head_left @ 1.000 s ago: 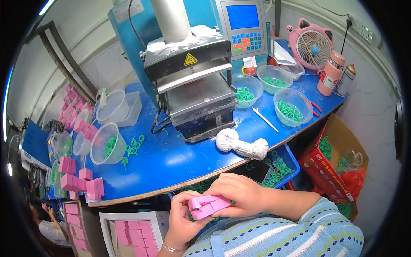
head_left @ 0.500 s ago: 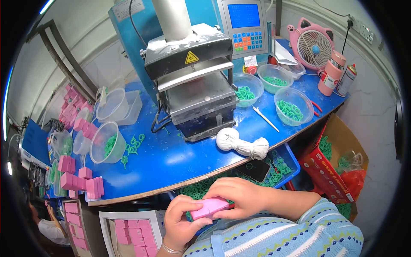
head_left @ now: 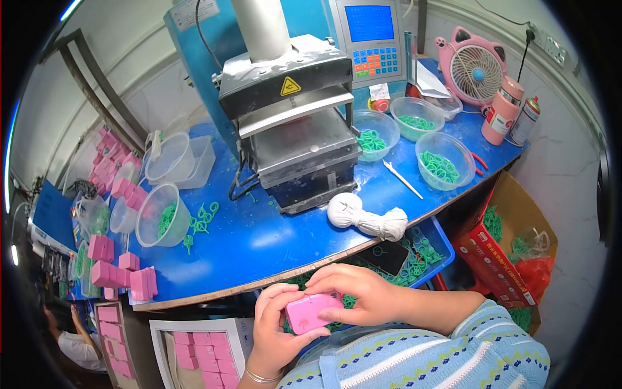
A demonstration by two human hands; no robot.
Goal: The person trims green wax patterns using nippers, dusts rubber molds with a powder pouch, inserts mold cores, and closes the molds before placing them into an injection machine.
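A pink block [head_left: 302, 317] with rounded corners is held between my two hands above my lap. My left hand [head_left: 272, 327] grips its left side, thumb along the lower edge and fingers behind. From the right, my right hand [head_left: 366, 295] closes on it, with the thumb on the broad face and the fingers over the top edge. A faint mark shows low on that face. Below the hands, a blue tray [head_left: 444, 249] holds many green ring-shaped pieces [head_left: 421, 256] and a dark phone [head_left: 387, 257].
A press machine [head_left: 304, 159] stands on the blue table [head_left: 259, 259]. Nearby are a white bundle [head_left: 366, 217], a bowl of green rings [head_left: 437, 185] and a white pointed tool [head_left: 403, 180]. Pink blocks [head_left: 110, 275] are stacked left; a cardboard box [head_left: 492, 266] stands right. Another person [head_left: 78, 347] sits far left.
The pink block has been turned in my hands, so a broad face shows instead of the narrow seamed side. My right thumb now lies on that face.
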